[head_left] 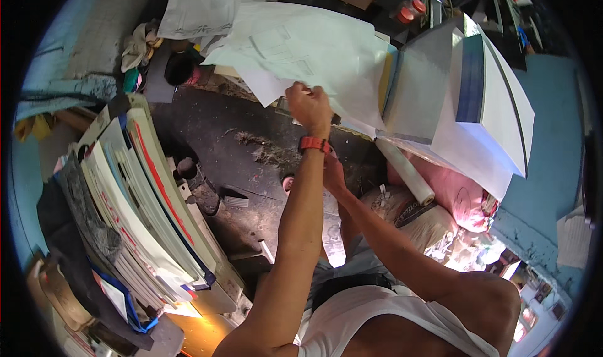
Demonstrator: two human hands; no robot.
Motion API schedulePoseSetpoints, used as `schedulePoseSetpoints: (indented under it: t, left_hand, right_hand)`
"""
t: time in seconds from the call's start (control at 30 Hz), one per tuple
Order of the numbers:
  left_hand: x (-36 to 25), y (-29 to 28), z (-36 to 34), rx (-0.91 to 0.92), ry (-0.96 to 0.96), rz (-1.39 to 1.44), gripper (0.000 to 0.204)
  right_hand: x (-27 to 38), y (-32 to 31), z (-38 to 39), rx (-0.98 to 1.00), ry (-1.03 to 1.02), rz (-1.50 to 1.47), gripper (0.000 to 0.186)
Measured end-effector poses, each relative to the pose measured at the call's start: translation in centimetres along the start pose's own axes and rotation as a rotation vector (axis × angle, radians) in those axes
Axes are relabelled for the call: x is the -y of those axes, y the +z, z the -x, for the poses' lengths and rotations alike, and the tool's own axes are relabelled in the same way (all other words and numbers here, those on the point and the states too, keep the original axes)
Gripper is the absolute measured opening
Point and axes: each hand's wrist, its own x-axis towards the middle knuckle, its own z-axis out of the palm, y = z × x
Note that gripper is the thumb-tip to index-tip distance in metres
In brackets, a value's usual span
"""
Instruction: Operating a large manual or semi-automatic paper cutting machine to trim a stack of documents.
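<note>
My left hand [309, 110], with a red watch [313, 144] on its wrist, is at the near edge of a large white paper sheet [276, 39]. Its fingers are curled closed over that edge; whatever is between the fingertips is hidden. Faint line drawings show on the sheet, which spreads over a surface ahead of me. Just below the watch, my right hand [334, 170] reaches in from the right. Most of its fingers are behind my left wrist, so their grip does not show.
On the left leans a stack of flat boards and folders [147, 193]. Tall, open white paper pieces with a blue block [470, 80] stand at the right. A rolled tube [408, 171] rests near a pink bag [461, 197]. Debris litters the dark floor [220, 121].
</note>
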Motion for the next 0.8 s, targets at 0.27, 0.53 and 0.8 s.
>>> schedulePoseSetpoints:
  t: [0.27, 0.53, 0.8]
  left_hand:
    - [-3.2, -1.0, 0.8, 0.15, -0.111, 0.085, 0.016]
    - [-2.9, -0.7, 0.4, 0.205, -0.008, -0.033, 0.016]
    - [-1.6, -0.3, -1.8, 0.222, -0.158, 0.002, 0.021]
  right_hand:
    - [4.2, 1.5, -9.8, 0.083, -0.257, 0.411, 0.018]
    - [6.0, 3.4, -15.2, 0.12, -0.342, 0.741, 0.017]
    - [6.0, 4.1, -11.7, 0.162, -0.58, 0.669, 0.018]
